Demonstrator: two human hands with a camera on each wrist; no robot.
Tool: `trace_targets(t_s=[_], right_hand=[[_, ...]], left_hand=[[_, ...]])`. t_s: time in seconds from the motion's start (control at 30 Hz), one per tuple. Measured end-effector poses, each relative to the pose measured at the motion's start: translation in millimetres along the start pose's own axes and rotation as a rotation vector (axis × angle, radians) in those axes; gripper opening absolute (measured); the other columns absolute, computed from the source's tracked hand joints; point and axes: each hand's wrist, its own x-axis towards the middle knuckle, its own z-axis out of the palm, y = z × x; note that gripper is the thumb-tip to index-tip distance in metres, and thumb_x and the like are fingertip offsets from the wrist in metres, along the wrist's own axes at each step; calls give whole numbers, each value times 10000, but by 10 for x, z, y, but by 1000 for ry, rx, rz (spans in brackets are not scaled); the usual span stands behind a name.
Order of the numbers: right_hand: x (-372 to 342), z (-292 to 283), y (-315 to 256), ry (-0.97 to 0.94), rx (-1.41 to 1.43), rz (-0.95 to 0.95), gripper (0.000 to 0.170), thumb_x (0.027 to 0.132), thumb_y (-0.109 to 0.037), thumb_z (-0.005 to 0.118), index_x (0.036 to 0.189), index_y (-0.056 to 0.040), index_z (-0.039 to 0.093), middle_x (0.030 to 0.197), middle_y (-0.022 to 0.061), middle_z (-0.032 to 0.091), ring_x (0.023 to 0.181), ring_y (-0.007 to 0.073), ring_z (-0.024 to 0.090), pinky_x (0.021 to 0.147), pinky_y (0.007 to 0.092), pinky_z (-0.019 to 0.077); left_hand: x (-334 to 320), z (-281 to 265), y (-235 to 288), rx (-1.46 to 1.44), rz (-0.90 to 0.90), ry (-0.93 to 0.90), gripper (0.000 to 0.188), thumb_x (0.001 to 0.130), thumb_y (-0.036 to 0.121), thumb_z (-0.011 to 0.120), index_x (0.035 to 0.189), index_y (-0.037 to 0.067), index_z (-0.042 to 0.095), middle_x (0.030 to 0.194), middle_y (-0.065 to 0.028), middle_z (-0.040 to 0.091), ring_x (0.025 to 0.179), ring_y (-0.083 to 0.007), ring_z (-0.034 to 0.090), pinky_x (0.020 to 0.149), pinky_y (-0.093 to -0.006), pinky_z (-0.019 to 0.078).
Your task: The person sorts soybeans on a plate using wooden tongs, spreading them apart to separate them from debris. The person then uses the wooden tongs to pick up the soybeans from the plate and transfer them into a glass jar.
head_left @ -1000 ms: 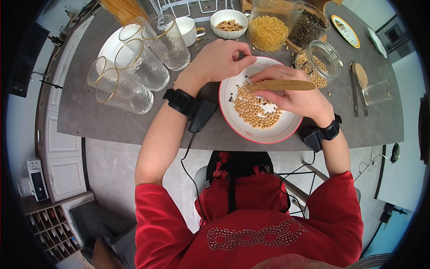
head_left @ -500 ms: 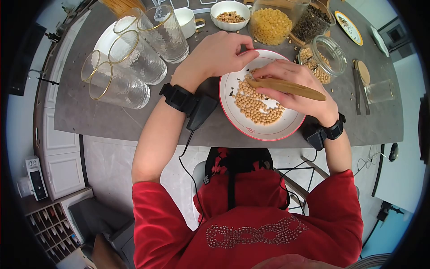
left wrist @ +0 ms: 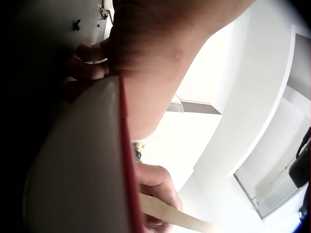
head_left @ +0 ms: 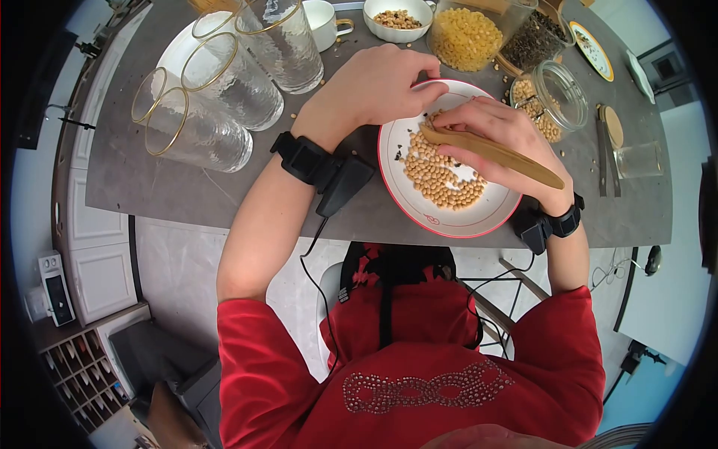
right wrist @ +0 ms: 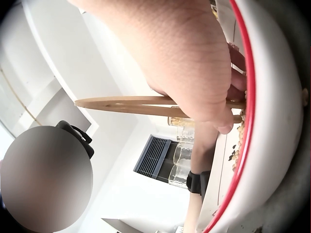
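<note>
White cupboards (head_left: 101, 280) stand at the far left of the room, and next to them we see a big gray table (head_left: 187, 196). On its left side are tall clear glasses (head_left: 243, 90) with gold rims, then a white cup (head_left: 320, 31). Next comes the left hand (head_left: 383, 81), and its thumb and finger pinch the far side of the rim of a white plate (head_left: 490, 208) with a red edge. From the left wrist we see more fingers on the outside of the plate, which the head view hides. Farther back sits a small white bowl (head_left: 396, 34) with brown bits in it. On the plate we see many round tan beans (head_left: 449, 192), with a few dark bits near them. Behind the plate stands a jar of yellow bits (head_left: 467, 41). Then we see the right hand (head_left: 516, 135) holding wooden tongs (head_left: 497, 152), with the tips down in the plate by the beans. From the head they look like one stick, but from the right wrist we see two legs. We cannot tell if anything is between the tips. Farther right are a jar of dark bits (head_left: 532, 43), a jar of beans (head_left: 542, 120), metal tongs (head_left: 603, 157) and a small clear glass (head_left: 641, 159).
</note>
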Motion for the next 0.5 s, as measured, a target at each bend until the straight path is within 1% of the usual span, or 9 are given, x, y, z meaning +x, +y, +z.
trace_targets(t_s=[0.03,0.1,0.13,0.2,0.33,0.4,0.43,0.5], right_hand=[[2,-2,2,1,0,-4,261,872,-214,802,1077,-91,698,940,106,724,853,324,707,753,406,576],[-4,0,14,4,0,-3,259,877,-217,798,1080,-90,699,939,108,723,853,324,707,751,404,575],[-8,2,17,6,-2,-4,259,877,-217,798,1080,-90,699,939,108,723,853,324,707,751,404,575],[-11,1,23,18,15,-3,259,879,-219,794,1083,-90,701,948,114,723,857,325,708,750,401,575],[-22,-12,24,18,34,10,264,884,-224,788,1094,-92,698,959,119,723,872,329,708,760,404,574],[-21,-6,37,24,31,-35,274,878,-160,797,1105,-59,683,925,98,717,848,289,712,755,376,563],[-24,-5,45,31,28,-33,274,878,-160,797,1105,-59,683,925,98,717,848,289,712,755,376,563],[-36,-10,61,7,63,5,271,903,-225,759,1116,-79,677,976,125,721,913,350,697,791,429,561]], left_hand=[[6,6,-13,3,-1,2,245,940,329,694,977,87,714,581,-90,568,509,-258,525,523,-399,389],[21,31,-37,-91,1,-1,217,942,295,700,955,79,717,552,-70,517,485,-210,458,505,-373,354],[20,28,-33,-89,3,0,217,942,295,700,955,79,717,552,-70,517,485,-210,458,505,-373,354],[16,11,-27,-144,-14,6,214,947,282,701,941,69,716,535,-50,473,482,-174,393,496,-349,327],[23,6,-26,-141,-3,13,200,949,262,705,945,62,715,528,-35,433,490,-150,354,494,-335,308],[27,2,-34,-155,-4,11,179,955,237,705,950,58,714,528,-13,405,504,-121,339,497,-323,299],[28,6,-37,-153,2,7,179,955,237,705,950,58,714,528,-13,405,504,-121,339,497,-323,299],[30,18,-40,-201,-40,-3,162,959,217,705,952,54,714,530,8,390,516,-96,328,500,-312,292]])
